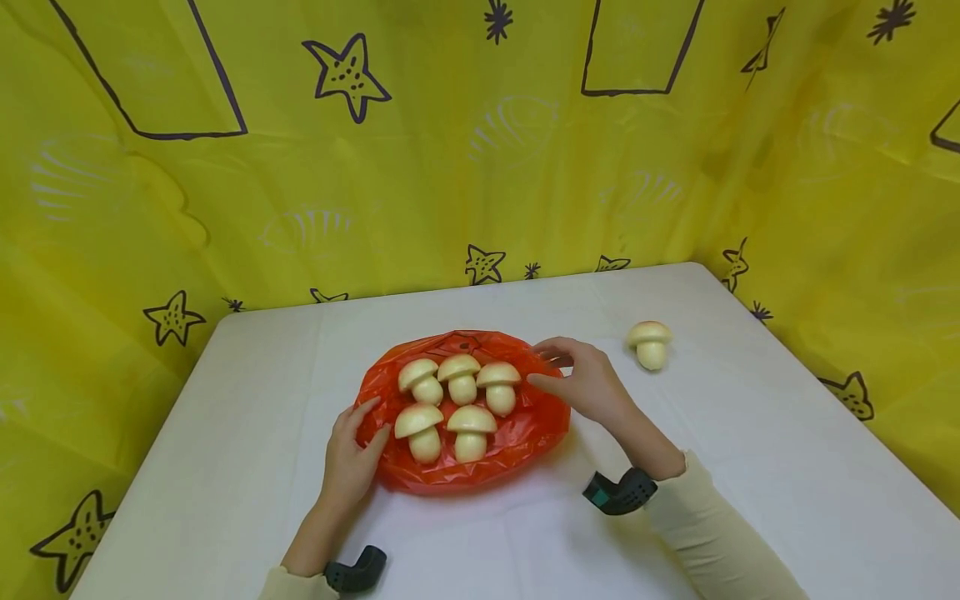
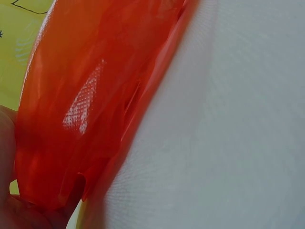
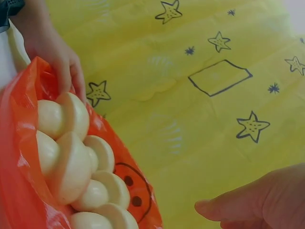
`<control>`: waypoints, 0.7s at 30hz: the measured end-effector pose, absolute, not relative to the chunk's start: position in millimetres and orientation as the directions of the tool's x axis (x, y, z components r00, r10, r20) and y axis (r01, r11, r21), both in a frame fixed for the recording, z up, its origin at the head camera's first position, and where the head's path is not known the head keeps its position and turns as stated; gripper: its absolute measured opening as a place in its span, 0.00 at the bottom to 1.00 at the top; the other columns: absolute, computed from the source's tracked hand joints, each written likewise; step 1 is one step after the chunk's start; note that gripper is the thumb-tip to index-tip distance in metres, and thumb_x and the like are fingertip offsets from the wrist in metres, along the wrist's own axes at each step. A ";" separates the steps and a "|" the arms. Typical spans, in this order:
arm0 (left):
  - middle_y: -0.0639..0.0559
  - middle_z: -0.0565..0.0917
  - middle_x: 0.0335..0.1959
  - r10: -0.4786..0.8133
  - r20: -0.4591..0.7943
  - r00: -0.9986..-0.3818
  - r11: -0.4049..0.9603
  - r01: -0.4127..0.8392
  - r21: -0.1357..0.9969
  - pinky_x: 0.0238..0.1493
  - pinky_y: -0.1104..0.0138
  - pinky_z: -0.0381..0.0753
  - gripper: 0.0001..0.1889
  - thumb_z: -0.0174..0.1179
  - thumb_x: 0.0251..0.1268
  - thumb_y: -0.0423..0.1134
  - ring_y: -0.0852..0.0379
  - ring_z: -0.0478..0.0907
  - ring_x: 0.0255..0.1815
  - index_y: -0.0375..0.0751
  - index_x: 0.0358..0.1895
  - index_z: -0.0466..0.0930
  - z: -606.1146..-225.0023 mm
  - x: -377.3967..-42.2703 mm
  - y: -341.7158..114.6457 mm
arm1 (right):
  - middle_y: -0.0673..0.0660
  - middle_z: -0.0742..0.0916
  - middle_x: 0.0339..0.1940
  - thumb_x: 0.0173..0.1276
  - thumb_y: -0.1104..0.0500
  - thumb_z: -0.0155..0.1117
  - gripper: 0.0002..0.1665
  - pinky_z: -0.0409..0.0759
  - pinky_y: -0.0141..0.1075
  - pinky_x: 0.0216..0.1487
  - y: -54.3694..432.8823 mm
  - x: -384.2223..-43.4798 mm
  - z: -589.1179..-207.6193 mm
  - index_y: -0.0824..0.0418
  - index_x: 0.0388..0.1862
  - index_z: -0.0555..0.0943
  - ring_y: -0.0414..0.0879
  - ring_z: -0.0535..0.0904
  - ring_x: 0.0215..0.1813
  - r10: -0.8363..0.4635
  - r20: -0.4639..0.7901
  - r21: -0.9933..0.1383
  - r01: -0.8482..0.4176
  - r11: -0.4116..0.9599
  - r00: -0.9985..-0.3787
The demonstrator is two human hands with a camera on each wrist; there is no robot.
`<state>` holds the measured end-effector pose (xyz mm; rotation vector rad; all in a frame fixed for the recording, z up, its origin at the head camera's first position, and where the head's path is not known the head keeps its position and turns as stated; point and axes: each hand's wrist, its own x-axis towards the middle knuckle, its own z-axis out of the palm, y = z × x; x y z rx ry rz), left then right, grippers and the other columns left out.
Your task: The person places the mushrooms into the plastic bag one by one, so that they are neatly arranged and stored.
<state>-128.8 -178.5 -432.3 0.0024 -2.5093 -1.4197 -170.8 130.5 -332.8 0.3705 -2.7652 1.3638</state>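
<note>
A red plastic bag (image 1: 517, 446) lies with its mouth spread, and several cream toy mushrooms (image 1: 471, 433) sit inside in two rows. At the bag's left side, my left hand (image 1: 351, 458) holds the rim between thumb and fingers. In the left wrist view, red plastic (image 2: 95, 95) fills the space by that hand, hiding its fingertips. My right hand (image 1: 592, 379) is at the bag's right edge, thumb and fingers apart. Its thumb (image 3: 224, 205) shows in the right wrist view, apart from the mushrooms. Contact between that hand's fingers and the rim cannot be made out.
One more toy mushroom (image 1: 651, 346) stands on the white table (image 1: 750, 417), to the right of and beyond my right hand. A yellow curtain (image 1: 420, 183) with star and shell drawings hangs around the table's back and sides.
</note>
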 end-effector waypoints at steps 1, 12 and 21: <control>0.33 0.66 0.57 -0.127 0.222 -0.967 0.523 0.125 0.843 0.57 0.44 0.64 0.21 0.57 0.61 0.32 0.38 0.63 0.59 0.35 0.59 0.71 -432.4 -128.7 -178.5 | 0.62 0.82 0.46 0.56 0.58 0.68 0.23 0.78 0.46 0.44 132.7 -171.1 -332.1 0.65 0.50 0.78 0.56 0.78 0.47 -0.192 0.138 -0.778 -0.227 0.586 -0.972; 0.33 0.66 0.57 -0.125 0.230 -0.965 0.519 0.134 0.844 0.57 0.44 0.64 0.21 0.57 0.60 0.32 0.38 0.63 0.59 0.34 0.58 0.71 -431.2 -128.1 -177.3 | 0.64 0.81 0.47 0.56 0.59 0.68 0.24 0.80 0.44 0.41 157.6 -180.1 -329.7 0.66 0.51 0.77 0.58 0.77 0.47 -0.141 0.145 -0.782 -0.201 0.591 -0.979; 0.33 0.67 0.56 -0.128 0.235 -0.964 0.518 0.137 0.844 0.57 0.44 0.64 0.21 0.57 0.60 0.31 0.38 0.64 0.58 0.34 0.58 0.71 -431.3 -128.1 -177.6 | 0.66 0.81 0.47 0.57 0.59 0.68 0.24 0.80 0.45 0.41 173.7 -185.7 -327.6 0.67 0.52 0.76 0.59 0.78 0.46 -0.131 0.166 -0.766 -0.212 0.607 -0.977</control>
